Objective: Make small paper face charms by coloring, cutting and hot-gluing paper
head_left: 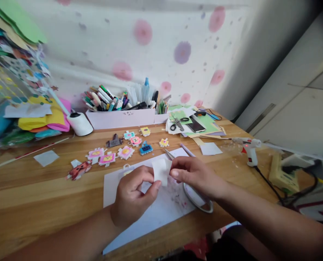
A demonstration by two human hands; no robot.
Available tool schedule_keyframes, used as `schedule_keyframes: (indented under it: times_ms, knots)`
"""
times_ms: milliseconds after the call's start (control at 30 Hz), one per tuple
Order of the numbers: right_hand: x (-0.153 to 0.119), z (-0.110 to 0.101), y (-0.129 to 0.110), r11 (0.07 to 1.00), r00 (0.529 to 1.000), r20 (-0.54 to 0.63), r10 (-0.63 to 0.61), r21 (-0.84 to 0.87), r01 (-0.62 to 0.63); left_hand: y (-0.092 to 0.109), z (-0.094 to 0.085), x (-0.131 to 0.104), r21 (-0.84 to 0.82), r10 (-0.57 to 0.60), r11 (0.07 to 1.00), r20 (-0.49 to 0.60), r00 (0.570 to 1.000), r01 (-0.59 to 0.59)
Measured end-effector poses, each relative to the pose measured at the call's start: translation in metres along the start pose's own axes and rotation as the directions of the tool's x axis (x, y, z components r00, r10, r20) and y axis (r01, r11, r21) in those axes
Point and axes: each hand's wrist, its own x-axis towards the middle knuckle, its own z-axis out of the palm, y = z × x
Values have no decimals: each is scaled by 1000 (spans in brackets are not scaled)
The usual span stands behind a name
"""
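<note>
Between my hands is a small piece of white paper (159, 172), held up over a larger white sheet (129, 225) on the wooden table. My left hand (135, 194) pinches its left side between thumb and fingers. On its right edge, my right hand (194, 174) closes with thumb and forefinger. Beneath my right hand lie scissors (209, 207), their handle loops partly covered by the hand and their blade tip showing beyond it. A pale paper cutout (127, 169) sits on the sheet behind my left hand, partly hidden.
Several small coloured paper cutouts (125, 152) lie beyond the sheet. A box of pens (120, 119) stands at the back. Rightward are stacked papers with dark-handled scissors (179, 124) and a phone (196, 124), a hot glue gun (250, 149) with its cord, and a power strip (282, 177).
</note>
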Motion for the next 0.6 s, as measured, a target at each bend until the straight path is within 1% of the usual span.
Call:
schedule_keyframes:
  times_ms: [67, 167, 267, 333, 367, 400, 467, 533, 600]
  knots:
    - [7, 11, 3, 988, 1000, -24, 15, 151, -11, 1, 0, 0, 37, 26, 999, 26, 999, -27]
    - [11, 22, 8, 947, 998, -48, 49, 319, -31, 0, 0, 2, 102, 85, 990, 79, 993, -93]
    - [12, 24, 9, 934, 995, -73, 62, 357, -33, -3, 1, 2, 113, 165, 978, 106, 981, -177]
    - [12, 21, 7, 941, 994, -87, 63, 338, -30, -5, 3, 1, 42, 175, 983, 97, 980, -180]
    - [12, 20, 6, 943, 994, -90, 66, 330, -33, -6, 4, 0, -24, 152, 988, 81, 985, -151]
    - [13, 18, 5, 946, 994, -91, 66, 324, -33, -7, 5, -1, -109, 103, 989, 63, 993, -96]
    - [13, 14, 4, 947, 994, -93, 60, 319, -28, -8, 8, -2, -298, -52, 952, 50, 997, 65]
    - [13, 11, 3, 947, 995, -84, 49, 321, -20, -10, 9, -3, -438, -211, 870, 83, 974, 226]
    - [13, 10, 4, 946, 997, -68, 36, 324, -12, -11, 8, -2, -471, -310, 811, 157, 938, 347]
